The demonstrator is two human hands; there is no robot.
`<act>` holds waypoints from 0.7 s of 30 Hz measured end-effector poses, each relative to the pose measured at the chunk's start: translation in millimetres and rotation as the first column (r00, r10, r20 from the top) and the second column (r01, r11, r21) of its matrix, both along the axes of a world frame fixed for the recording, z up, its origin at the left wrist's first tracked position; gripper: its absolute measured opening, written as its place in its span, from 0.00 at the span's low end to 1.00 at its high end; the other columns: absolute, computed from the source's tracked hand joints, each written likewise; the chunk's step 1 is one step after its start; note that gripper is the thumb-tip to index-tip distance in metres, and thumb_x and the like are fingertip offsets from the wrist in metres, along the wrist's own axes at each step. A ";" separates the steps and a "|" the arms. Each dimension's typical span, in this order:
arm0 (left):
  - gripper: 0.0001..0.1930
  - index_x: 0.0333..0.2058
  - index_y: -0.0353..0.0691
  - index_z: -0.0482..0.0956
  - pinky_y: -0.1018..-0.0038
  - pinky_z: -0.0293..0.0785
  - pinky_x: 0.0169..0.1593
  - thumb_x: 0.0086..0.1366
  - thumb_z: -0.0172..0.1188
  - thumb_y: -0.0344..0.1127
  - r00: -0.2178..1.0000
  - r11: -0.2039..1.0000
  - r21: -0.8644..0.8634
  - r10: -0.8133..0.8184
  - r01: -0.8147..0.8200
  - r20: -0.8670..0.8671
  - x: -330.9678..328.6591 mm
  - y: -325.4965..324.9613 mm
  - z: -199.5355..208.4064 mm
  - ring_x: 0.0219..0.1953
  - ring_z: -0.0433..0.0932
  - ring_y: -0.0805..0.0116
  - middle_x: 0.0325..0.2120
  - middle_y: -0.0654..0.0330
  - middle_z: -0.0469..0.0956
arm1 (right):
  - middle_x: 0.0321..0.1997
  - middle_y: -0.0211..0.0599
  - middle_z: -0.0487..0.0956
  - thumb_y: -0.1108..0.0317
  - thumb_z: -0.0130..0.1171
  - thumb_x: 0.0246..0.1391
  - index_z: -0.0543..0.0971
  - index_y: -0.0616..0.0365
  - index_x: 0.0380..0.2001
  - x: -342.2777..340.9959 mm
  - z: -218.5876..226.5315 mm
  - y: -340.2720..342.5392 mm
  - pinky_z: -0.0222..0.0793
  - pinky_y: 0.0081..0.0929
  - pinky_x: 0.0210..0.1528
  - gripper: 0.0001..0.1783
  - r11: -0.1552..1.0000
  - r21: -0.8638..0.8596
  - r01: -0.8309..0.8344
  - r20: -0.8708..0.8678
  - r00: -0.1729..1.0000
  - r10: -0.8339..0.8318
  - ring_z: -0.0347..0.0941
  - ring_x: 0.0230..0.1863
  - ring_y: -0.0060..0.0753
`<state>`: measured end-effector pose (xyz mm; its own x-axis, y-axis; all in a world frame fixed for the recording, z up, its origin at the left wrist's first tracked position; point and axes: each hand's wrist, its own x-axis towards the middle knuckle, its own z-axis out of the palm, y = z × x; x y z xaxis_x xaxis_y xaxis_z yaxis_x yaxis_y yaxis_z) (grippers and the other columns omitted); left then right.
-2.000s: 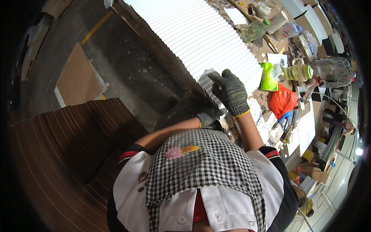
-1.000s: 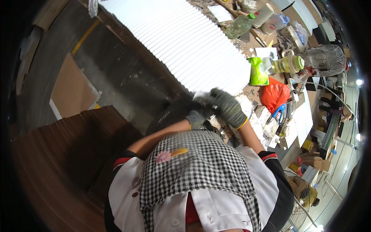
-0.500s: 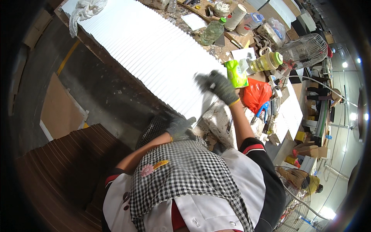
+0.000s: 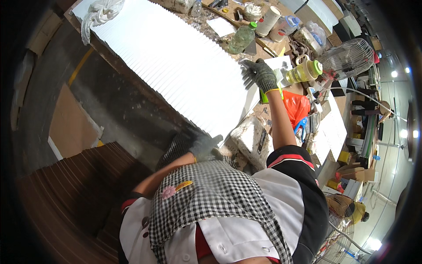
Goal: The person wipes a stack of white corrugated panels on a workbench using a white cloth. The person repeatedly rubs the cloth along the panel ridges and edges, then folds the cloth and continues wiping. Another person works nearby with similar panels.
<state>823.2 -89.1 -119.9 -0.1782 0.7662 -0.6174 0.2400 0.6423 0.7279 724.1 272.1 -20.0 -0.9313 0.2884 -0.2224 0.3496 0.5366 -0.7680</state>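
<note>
Long white sheets (image 4: 176,57) lie fanned in an overlapping row across the workbench, their edges stepped like thin strips. My right hand (image 4: 261,75), in a dark grey knitted glove with a yellow cuff, reaches over their right edge. Its fingers are spread and slightly blurred, with nothing visible in them. My left hand (image 4: 204,147), gloved alike, rests low at the near corner of the sheets, close to my checked apron (image 4: 211,189). The left fingers are partly hidden and smeared, so their grip does not show.
Right of the sheets are a green-capped bottle (image 4: 241,38), a yellow-green cup (image 4: 303,71), a red plastic bag (image 4: 296,104) and a stained wrapped block (image 4: 250,141). A white cloth (image 4: 101,15) drapes the far left corner. Brown boards (image 4: 83,189) are stacked lower left; a wire fan guard (image 4: 347,57) stands right.
My right hand has moved away from me and a little right, now covering much of the bright green packet. The left hand stays in nearly the same place.
</note>
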 end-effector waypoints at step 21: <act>0.30 0.60 0.23 0.77 0.71 0.80 0.52 0.81 0.56 0.51 0.786 0.871 -0.331 0.477 -0.363 0.393 3.6 14.3 -13.4 0.44 0.84 0.66 0.49 0.50 0.86 | 0.48 0.38 0.88 0.60 0.67 0.66 0.86 0.50 0.56 41.9 -8.1 -67.3 0.86 0.40 0.49 0.17 0.510 0.593 -0.623 0.000 0.633 0.774 0.87 0.43 0.36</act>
